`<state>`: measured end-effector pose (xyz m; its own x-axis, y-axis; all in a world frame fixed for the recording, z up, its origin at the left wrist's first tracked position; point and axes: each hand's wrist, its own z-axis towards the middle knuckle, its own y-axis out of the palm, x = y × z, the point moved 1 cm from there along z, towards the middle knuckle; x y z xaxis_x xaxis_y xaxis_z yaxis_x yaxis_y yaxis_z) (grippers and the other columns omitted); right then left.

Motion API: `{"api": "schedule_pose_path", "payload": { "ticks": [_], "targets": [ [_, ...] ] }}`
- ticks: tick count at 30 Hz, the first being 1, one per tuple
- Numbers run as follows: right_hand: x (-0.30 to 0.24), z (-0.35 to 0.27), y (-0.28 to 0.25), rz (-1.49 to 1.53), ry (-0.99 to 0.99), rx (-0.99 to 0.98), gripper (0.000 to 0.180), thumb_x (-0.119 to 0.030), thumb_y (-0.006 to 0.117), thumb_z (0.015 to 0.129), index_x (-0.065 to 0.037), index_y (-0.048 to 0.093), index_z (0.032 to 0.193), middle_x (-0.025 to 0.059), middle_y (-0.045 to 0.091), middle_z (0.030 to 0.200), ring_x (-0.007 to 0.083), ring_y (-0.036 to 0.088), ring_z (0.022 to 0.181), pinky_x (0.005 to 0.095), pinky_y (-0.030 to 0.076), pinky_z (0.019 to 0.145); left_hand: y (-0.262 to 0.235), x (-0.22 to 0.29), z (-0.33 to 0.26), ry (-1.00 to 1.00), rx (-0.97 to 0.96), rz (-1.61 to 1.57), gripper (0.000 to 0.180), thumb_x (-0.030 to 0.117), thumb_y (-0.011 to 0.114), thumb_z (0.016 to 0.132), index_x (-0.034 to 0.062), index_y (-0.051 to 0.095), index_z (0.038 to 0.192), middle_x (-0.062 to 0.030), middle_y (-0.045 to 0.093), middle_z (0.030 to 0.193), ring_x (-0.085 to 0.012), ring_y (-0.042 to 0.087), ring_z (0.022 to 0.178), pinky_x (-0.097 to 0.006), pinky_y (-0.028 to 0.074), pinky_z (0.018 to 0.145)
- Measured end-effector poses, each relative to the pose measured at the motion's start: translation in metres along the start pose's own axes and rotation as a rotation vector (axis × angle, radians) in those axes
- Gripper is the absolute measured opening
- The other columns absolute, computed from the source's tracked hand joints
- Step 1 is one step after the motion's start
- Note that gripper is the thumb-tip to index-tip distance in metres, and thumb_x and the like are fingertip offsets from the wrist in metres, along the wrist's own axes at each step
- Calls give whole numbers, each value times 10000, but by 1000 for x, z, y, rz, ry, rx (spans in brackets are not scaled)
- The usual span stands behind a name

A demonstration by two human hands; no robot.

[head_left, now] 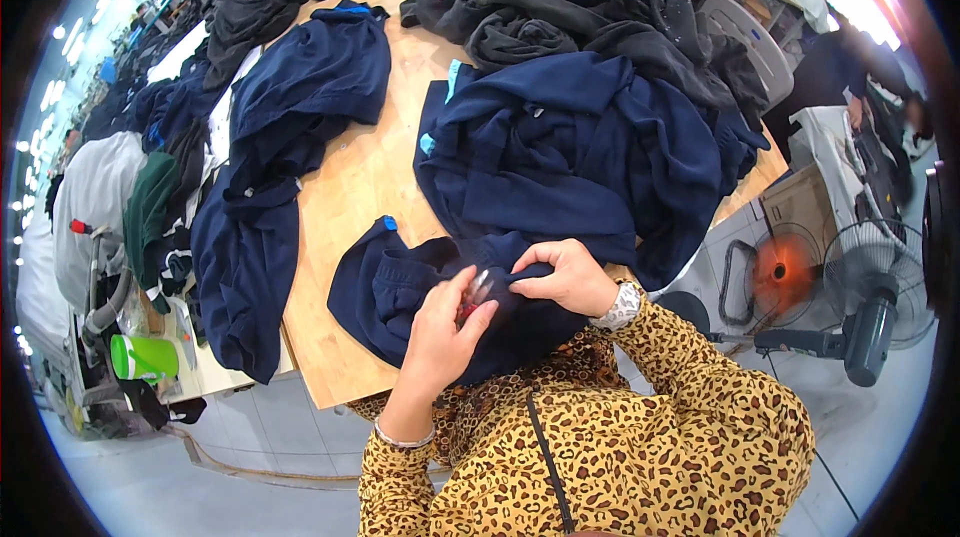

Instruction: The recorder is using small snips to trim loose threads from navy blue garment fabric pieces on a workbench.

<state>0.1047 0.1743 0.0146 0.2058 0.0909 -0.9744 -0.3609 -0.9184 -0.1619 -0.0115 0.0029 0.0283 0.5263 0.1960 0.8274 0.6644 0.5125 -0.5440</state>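
A navy garment (400,282) lies bunched at the near edge of the table, partly over my lap, with a small light-blue tag at its top. My right hand (568,279) pinches a fold of this garment between thumb and fingers. Just to its left, my left hand (447,325) is closed around what look like small thread snips (478,289), with a shiny metal tip and a bit of red. The snips are blurred and partly covered by the fingers, beside the cloth that the right hand grips.
A large navy garment pile (560,157) sits just beyond my hands, with dark grey garments (600,7) behind it. More navy garments (320,77) hang over the left side of the wooden table (350,187). A green bucket (145,357) stands at left; fans (870,307) at right, near another person (830,67).
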Motion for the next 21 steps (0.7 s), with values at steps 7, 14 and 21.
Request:
{"api": "schedule_pose_path", "payload": {
  "ticks": [7,14,21],
  "targets": [
    [0,-2,5,-206,-86,76,199,-150,728,743,-21,677,886,98,684,792,142,652,728,263,486,681,17,9,-3,-130,3,33,359,173,694,828,41,478,1082,-158,651,797,-331,649,699,-385,492,605],
    [-2,-6,7,-342,-305,92,205,-125,732,731,-24,672,899,116,678,826,227,667,748,294,503,678,19,3,-1,-137,-21,75,366,156,710,813,40,489,1081,-133,645,778,-264,643,649,-350,489,592],
    [-19,-18,-18,-488,-685,-125,201,-108,751,725,-59,682,907,68,619,737,238,612,655,323,463,573,-36,-49,22,76,-300,-57,716,215,821,699,21,469,1291,-110,604,1083,-185,573,846,-292,467,802]
  ]
}}
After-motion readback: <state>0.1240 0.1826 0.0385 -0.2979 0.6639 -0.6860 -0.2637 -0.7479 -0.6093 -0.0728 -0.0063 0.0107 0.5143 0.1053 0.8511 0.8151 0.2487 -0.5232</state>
